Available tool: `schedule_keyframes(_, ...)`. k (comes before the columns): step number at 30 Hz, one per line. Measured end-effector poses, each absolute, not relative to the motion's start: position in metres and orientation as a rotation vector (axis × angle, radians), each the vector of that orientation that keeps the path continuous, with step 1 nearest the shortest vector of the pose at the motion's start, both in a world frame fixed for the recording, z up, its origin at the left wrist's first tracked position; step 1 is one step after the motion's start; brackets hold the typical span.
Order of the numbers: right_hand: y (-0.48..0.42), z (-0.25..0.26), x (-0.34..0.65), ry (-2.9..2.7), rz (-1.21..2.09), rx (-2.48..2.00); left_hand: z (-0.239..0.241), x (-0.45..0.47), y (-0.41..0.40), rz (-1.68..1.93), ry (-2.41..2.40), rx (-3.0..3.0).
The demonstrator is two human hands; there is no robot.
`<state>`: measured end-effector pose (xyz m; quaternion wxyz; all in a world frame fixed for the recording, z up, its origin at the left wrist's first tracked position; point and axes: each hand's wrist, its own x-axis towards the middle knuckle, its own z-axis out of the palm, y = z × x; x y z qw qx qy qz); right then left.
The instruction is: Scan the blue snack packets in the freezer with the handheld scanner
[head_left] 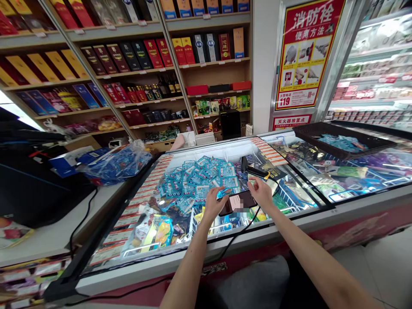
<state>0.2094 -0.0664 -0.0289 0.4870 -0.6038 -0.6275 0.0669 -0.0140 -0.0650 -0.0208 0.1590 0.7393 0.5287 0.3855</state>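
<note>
My left hand [213, 203] pinches a small blue packet [223, 193] at its fingertips, beside the left end of a phone [247, 199]. The phone lies face up on the freezer's glass top, its screen partly lit. Just past the phone's right end, my right hand [261, 194] has its fingers curled together; whatever is between them is too small to make out. A heap of similar blue packets [200, 177] spreads over the glass beyond my left hand. Above my right hand rests a black handheld scanner [254, 171] with a cable.
The scanner's black cable [236, 235] runs over the freezer's front edge. More blue packets lie in a dark tray [313, 136] at the right. On the left counter sits a plastic bag of blue packets [120, 165]. Shelves of boxes [138, 55] stand behind, with part of another person's arm [178, 141].
</note>
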Motion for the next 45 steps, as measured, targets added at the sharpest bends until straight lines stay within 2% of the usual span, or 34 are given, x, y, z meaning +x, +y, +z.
schedule_keyframes(8,-0.077,-0.043,0.214,-1.47,0.093,-1.519,-0.035,-0.013,-0.07,0.882,1.617,2.211)
schedule_keyframes(19,-0.078,-0.044,0.213,-1.483,0.113,-1.518,-0.04,-0.009,-0.069,0.788,1.709,2.253)
schedule_keyframes(45,-0.077,-0.045,0.215,-1.504,0.167,-1.503,-0.035,-0.011,-0.076,0.982,1.567,2.096)
